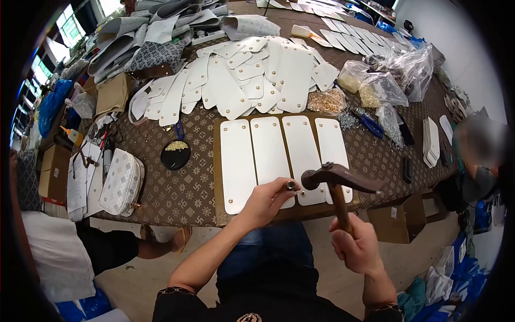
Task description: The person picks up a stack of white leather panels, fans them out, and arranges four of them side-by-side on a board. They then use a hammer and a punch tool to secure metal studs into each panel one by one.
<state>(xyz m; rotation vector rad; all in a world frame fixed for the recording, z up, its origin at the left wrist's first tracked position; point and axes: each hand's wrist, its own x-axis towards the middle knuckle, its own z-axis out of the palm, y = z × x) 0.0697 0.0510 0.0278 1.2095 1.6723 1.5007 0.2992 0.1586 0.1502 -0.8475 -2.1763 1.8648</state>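
Observation:
My left hand [261, 204] pinches a short metal rivet setter [291, 185] upright over the white strips, its round end facing up. My right hand [357, 244] is wrapped around the wooden handle of a hammer [337, 199], whose dark head is raised beside the setter. Several white strips with rounded corners, including the leftmost strip [236, 161], lie side by side on a brown board [218, 161]. Gold-coloured rivets show at their far ends and at some near ends. My left hand partly covers the near end of the second strip.
A large pile of riveted white pieces [241, 80] lies behind the board. A black dish [175, 155] holds gold rivets. Blue-handled pliers [370, 126] lie near bags of small fittings [389, 86]. A patterned white pouch [120, 182] stands left. Other people are at both sides.

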